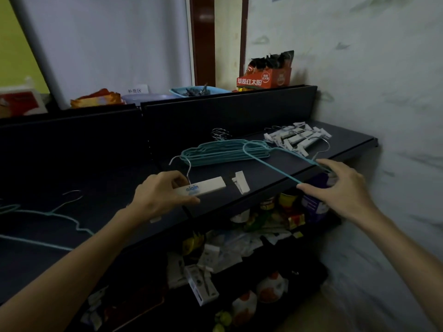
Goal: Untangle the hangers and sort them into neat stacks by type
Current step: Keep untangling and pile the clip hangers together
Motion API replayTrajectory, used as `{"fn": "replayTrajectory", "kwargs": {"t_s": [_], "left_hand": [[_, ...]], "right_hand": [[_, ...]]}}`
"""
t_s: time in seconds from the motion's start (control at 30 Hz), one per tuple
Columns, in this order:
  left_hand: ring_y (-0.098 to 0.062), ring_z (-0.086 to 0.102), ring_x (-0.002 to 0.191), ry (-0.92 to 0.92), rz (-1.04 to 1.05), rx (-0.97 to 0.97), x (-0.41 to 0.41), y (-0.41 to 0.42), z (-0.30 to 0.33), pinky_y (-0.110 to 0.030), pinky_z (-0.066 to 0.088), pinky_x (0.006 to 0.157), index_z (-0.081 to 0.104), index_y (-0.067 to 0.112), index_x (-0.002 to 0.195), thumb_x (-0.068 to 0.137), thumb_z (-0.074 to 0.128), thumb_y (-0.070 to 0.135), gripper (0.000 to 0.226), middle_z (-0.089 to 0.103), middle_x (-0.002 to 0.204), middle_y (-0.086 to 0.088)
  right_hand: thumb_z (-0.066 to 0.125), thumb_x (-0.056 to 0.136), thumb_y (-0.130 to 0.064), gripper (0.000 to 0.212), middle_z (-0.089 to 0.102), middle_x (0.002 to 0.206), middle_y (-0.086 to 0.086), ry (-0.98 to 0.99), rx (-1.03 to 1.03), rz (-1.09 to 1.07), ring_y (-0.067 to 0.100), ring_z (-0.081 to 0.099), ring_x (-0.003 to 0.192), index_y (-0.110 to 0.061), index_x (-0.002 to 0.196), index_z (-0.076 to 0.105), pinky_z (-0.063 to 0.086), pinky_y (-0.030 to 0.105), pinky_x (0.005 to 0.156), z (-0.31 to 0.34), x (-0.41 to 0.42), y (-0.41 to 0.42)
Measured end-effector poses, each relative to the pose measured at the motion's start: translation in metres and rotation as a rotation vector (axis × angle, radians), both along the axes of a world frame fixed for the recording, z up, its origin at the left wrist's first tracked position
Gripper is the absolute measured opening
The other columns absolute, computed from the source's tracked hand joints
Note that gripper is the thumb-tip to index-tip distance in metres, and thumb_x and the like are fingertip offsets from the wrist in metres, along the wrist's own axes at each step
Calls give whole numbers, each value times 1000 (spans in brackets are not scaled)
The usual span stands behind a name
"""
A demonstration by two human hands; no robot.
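both forearms reach in from the near edge, one hanger to each hand, which fits pulling two types apart before stacking. left hand (163, 192) has its fingers (191, 200) and thumb curled round the white plastic clip hanger with blue lettering (203, 187), gripping its bar near the steel hook, so the bar stays level just above the dark metal shelf (354, 142). one white clip sits just right of those fingers on the same bar.

right hand (340, 185) pinches the thin teal coated wire hanger (271, 161) at its lower bar, fingertips (302, 186) closed on the wire out past the shelf's front lip; its hook end is blurred and seems to lie under the hand. that hanger slants away from the fingers toward the stack of teal wire hangers (223, 152), its far shoulder overlapping the stack, probably on its way to join it.

beyond the right fingers, near the wall, lies the pile of white clip hangers (297, 138), the likely home for the left hand's piece. far left of the left fingers another loose teal wire hanger (48, 216) lies unsorted on the shelf.

both stacks are already formed, so sorting looks well along, with at least three pieces still to place.
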State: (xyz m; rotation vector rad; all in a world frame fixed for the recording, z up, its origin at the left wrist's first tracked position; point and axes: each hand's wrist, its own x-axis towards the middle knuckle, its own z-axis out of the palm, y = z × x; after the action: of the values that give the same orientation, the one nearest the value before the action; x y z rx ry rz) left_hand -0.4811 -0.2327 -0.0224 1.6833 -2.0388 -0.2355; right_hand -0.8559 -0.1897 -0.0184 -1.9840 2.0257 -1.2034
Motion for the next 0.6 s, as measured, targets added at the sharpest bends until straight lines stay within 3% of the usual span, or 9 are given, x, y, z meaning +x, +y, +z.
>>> {"fn": "replayTrajectory", "kwargs": {"t_s": [0.2,0.3,0.4,0.6], "left_hand": [[-13,63,86,-46,-30,-155,-12,-45,3,-33,52,70,65,32,105,73,73,55,40,63,90,13],[-24,67,88,-146,-37,-351,-6,-74,9,-36,52,71,70,24,107,75,75,47,39,72,97,2],[-32,68,73,-215,-42,-504,5,-106,16,-38,50,66,75,15,98,72,82,35,34,73,82,-9],[-34,67,79,-157,69,-507,27,-157,33,-39,49,67,73,17,102,73,79,39,37,73,88,-9]], "right_hand": [[79,61,-54,78,59,128,4,21,11,-49,25,54,117,-21,128,56,48,49,95,-9,-21,-38],[82,61,-50,81,57,134,5,50,46,-58,28,51,122,-21,131,53,45,46,99,-5,-28,-68],[83,62,-47,86,54,137,5,119,64,-25,27,50,125,-18,135,49,43,41,99,2,-26,-106],[80,67,-49,88,49,138,1,232,-6,97,24,49,120,-35,142,36,45,41,92,33,1,-166]]}}
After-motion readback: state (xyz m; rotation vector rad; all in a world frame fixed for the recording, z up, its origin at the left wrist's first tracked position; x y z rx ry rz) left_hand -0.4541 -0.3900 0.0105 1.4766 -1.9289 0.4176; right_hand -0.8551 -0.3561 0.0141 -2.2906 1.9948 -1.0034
